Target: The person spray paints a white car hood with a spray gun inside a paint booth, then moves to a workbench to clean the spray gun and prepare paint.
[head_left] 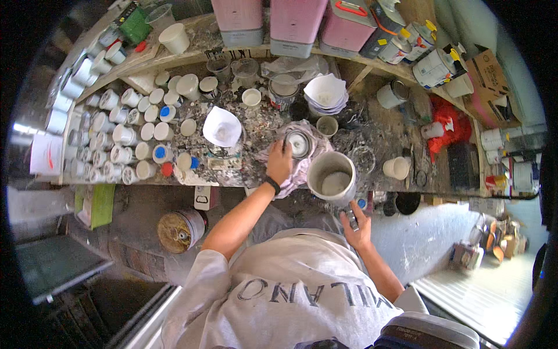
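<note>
My left hand (279, 163), a dark band round its wrist, is closed on the left side of a small round tin (299, 145) with whitish stuff inside. Under and around that tin lies a crumpled pink cloth (308, 129). To its right, a large pale pot (332, 195) overlaps the bench's front edge, its inside showing a light grey bottom. Just below the pot is my right hand (357, 225), thumb and fingers apart, fingertips close to the pot's lower wall. Whether they touch it or bear it, I cannot tell.
White paper cones (222, 127) and a stack of them (325, 96) stand on the paint-stained bench (232, 166). Many small lidded tubs (124, 134) crowd the left. Pink canisters (296, 23) line the shelf above. A beige cup (397, 168) and red netting (456, 125) lie right.
</note>
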A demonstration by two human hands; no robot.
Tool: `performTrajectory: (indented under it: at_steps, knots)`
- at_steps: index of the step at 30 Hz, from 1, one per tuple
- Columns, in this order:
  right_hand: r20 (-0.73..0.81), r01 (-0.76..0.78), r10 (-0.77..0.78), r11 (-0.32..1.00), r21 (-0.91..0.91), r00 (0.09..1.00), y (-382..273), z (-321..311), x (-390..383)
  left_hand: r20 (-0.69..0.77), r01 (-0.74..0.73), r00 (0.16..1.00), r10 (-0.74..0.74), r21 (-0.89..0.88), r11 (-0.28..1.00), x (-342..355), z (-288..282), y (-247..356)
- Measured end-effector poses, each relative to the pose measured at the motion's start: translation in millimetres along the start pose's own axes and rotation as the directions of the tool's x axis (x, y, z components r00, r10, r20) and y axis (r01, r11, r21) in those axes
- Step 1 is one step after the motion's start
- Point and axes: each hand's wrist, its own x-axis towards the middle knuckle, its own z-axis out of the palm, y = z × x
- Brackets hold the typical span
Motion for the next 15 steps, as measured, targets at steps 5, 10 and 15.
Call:
performTrajectory:
  at_steps: [5, 10, 15]
  knots:
    - [-0.078, -0.067, 0.064, 0.997, -0.036, 0.995, -69.4, 38.6, 13.7, -0.008, 0.107, 0.994, -0.11, -0.168, 0.98, -45.6, -113.5, -20.3]
    - [-0.129, -0.186, 0.182, 0.982, -0.025, 0.975, -105.1, 61.5, 16.4, -0.141, -0.046, 0.988, 0.067, 0.153, 0.987, -15.4, -195.0, -80.1]
    - [-0.139, -0.209, 0.194, 0.973, -0.103, 0.971, -119.8, 75.6, 11.0, -0.124, -0.186, 0.972, 0.198, 0.103, 0.977, 8.9, -219.1, -106.3]
